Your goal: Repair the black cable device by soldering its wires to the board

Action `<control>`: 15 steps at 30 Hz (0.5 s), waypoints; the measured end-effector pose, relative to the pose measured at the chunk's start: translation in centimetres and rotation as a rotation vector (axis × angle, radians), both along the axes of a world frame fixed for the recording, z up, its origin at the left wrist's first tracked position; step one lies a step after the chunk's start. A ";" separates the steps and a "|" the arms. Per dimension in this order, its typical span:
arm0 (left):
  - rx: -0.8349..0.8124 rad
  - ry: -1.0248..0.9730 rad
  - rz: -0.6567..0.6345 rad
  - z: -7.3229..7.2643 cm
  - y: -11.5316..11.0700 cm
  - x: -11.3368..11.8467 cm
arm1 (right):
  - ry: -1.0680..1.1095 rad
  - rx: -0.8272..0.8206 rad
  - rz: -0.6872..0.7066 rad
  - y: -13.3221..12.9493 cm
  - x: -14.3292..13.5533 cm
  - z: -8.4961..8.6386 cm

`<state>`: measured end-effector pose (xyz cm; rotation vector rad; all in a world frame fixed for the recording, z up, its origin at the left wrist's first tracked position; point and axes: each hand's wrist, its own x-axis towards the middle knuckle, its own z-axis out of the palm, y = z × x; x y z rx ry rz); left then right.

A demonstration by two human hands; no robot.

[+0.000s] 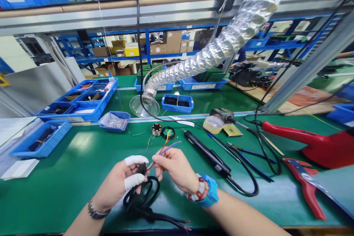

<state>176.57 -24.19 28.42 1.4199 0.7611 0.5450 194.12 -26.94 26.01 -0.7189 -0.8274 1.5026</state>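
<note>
My left hand (121, 177), with white covers on its thumb and a finger, pinches a small black cable fitting (142, 169). Thin coloured wires (166, 150), blue, red and yellow among them, come out of the fitting to the right. My right hand (174, 166) closes its thumb and finger on these wires. Below both hands a coiled black cable (149, 206) lies on the green bench, its bare red ends toward the front edge. Just beyond the hands sit a copper-wound motor stator (156, 129) and a round black part with a green board (168, 132).
To the right lie a black electric screwdriver (207, 153), pliers (249, 150), red-handled cutters (306, 184) and a soldering iron stand with a round tin (213, 124). Blue bins (114, 121) stand at left and back. A silver exhaust hose (204, 57) hangs over the bench.
</note>
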 end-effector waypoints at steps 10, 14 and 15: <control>1.089 0.340 -0.045 1.0 -2.2 0.9 | 0.156 -0.077 0.121 -0.7 -1.0 -0.5; 1.417 0.200 0.002 -1.5 -1.9 1.4 | 0.219 -0.164 0.021 -1.1 -0.8 -1.6; 1.432 0.193 0.021 -2.0 -1.9 1.4 | 0.231 -0.180 -0.006 -1.2 -0.6 -1.8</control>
